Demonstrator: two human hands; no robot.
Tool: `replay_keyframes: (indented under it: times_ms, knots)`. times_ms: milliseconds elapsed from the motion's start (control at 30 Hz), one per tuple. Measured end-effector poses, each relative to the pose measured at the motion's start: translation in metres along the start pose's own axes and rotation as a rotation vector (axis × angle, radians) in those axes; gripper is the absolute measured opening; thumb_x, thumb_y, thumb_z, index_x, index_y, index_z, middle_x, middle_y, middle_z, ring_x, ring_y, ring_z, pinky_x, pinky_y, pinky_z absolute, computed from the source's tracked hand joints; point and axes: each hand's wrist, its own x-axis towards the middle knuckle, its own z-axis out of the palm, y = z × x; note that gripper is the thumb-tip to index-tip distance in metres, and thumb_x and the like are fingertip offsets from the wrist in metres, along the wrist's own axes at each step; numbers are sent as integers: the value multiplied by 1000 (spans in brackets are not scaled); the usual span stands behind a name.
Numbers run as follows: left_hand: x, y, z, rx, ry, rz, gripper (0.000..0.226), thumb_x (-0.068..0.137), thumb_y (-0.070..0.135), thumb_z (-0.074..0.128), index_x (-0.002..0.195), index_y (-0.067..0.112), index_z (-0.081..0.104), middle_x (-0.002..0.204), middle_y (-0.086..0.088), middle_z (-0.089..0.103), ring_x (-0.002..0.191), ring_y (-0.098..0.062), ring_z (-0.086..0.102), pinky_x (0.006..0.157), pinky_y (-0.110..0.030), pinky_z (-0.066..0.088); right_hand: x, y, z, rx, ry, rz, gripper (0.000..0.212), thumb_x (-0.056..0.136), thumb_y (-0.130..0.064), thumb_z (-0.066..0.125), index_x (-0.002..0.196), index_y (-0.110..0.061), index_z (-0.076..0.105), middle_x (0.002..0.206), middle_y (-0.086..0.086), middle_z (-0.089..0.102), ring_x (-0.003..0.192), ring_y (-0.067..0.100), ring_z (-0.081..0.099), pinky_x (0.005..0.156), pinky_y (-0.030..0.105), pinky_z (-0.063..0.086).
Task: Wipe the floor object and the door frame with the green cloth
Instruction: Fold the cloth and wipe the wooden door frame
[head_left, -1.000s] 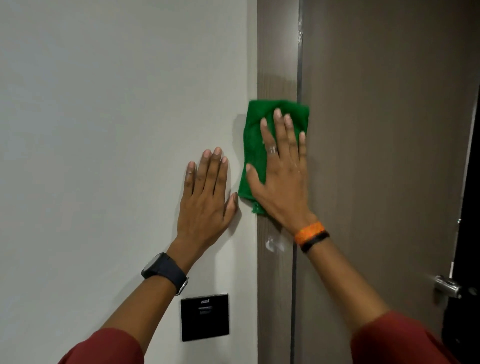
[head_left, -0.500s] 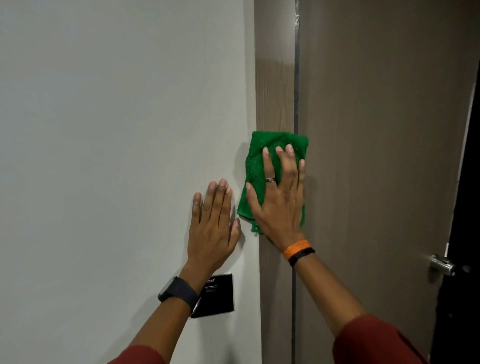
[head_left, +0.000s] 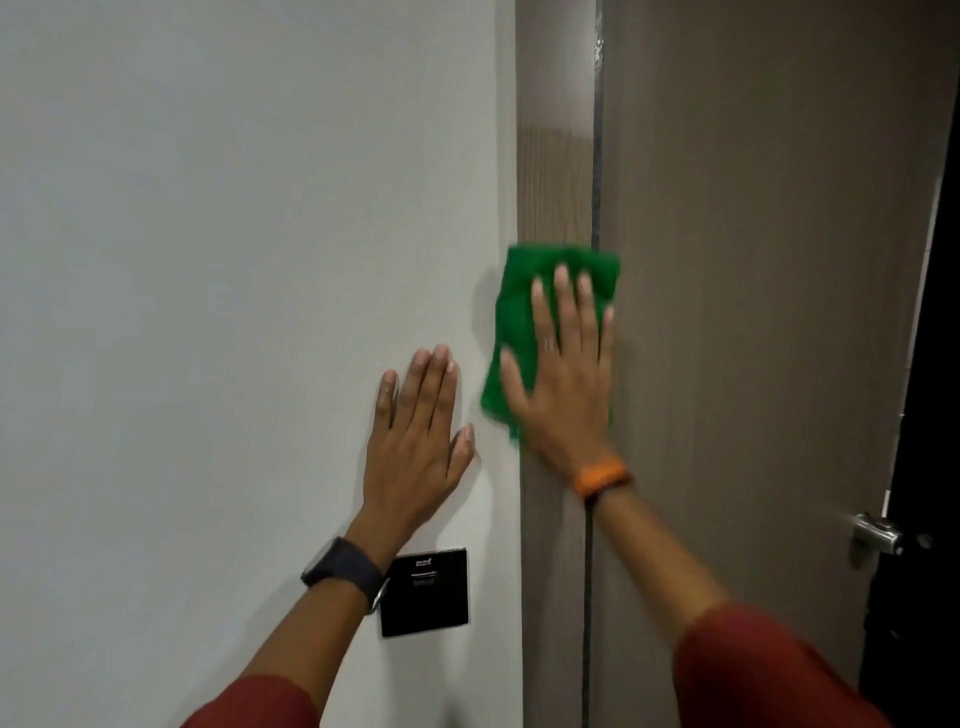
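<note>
My right hand (head_left: 563, 384) lies flat on the folded green cloth (head_left: 511, 312) and presses it against the brown wood-grain door frame (head_left: 555, 182), about mid-height in the view. The cloth spans the frame's width and reaches the dark seam at the door's edge. An orange and black band sits on that wrist. To the left of the frame, my left hand (head_left: 418, 431) rests flat on the white wall (head_left: 234, 260), holding nothing, with a dark watch on its wrist. No floor object is in view.
The brown door (head_left: 769, 312) fills the right side, with a metal handle (head_left: 878, 535) at its right edge and a dark opening beyond it. A black card-slot panel (head_left: 426, 597) is mounted on the wall below my left wrist.
My right hand slid the cloth down the frame over the last second, then slightly back up. My left hand also shifted lower on the wall, toward the black panel.
</note>
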Motion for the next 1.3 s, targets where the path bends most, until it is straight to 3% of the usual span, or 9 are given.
replay_keyframes:
  times_ms: [100, 200, 367, 500, 633, 800, 900, 1133, 1300]
  knots:
    - [29, -4, -3, -29, 27, -16, 73, 105, 39, 36, 164, 3, 12, 173, -15, 10, 161, -30, 8, 132, -49, 3, 98, -2, -8, -33, 69, 24, 76, 102, -46, 49, 165, -12, 24, 174, 17, 21, 162, 36, 16, 134, 57, 9]
    - [42, -4, -7, -58, 41, -37, 70, 106, 34, 36, 164, 3, 12, 173, -16, 9, 161, -30, 8, 132, -48, 3, 99, -3, -7, -67, 104, 25, 75, 102, -43, 49, 165, -12, 24, 174, 16, 22, 162, 35, 16, 134, 57, 13]
    - [23, -1, -4, -60, 46, -29, 67, 105, 25, 33, 163, 1, 12, 174, -16, 10, 162, -31, 7, 133, -50, 5, -100, -3, 10, -59, -60, 57, 82, 104, -49, 45, 168, -18, 2, 177, 10, 0, 165, 29, 0, 135, 49, -6]
    - [12, 0, -3, -57, 18, -21, 69, 105, 28, 34, 164, 1, 10, 174, -16, 8, 162, -31, 6, 132, -49, 2, -224, -1, 7, -90, -187, 21, 90, 99, -50, 52, 168, -23, 1, 178, 3, -3, 165, 24, -1, 136, 46, -6]
    - [12, -1, 1, -33, -14, -11, 68, 107, 32, 27, 164, 3, 7, 175, -14, 5, 162, -30, 4, 132, -51, 3, -133, -6, 1, -5, -135, 42, 83, 102, -50, 46, 167, -23, 4, 177, 4, -1, 165, 26, -1, 136, 49, -4]
    - [12, -1, 0, -46, -24, -11, 67, 107, 33, 25, 164, 3, 6, 175, -14, 5, 162, -30, 4, 132, -52, 3, 85, -3, -14, 16, 43, 69, 72, 106, -49, 42, 165, -13, 24, 174, 16, 21, 163, 35, 15, 134, 56, 9]
    - [13, 0, -2, -61, -21, -9, 69, 106, 32, 30, 164, 3, 7, 175, -14, 7, 162, -29, 5, 132, -50, 3, 115, -6, -18, -9, 80, 76, 66, 108, -42, 44, 164, -12, 28, 173, 14, 24, 163, 33, 18, 134, 55, 12]
    - [-7, 13, -19, -93, -114, -61, 71, 106, 33, 33, 164, 3, 6, 174, -16, 6, 162, -30, 4, 132, -49, 9, -47, -18, -11, 86, 28, 69, 56, 103, -16, 63, 156, -10, 46, 166, 16, 40, 157, 32, 33, 131, 53, 21]
    - [-63, 32, -31, -173, -204, -97, 69, 105, 31, 34, 164, 3, 9, 174, -16, 11, 162, -28, 7, 133, -44, 7, -139, -24, -17, 188, -22, 148, 56, 86, 4, 76, 139, -13, 66, 144, 7, 54, 125, 27, 47, 110, 50, 42]
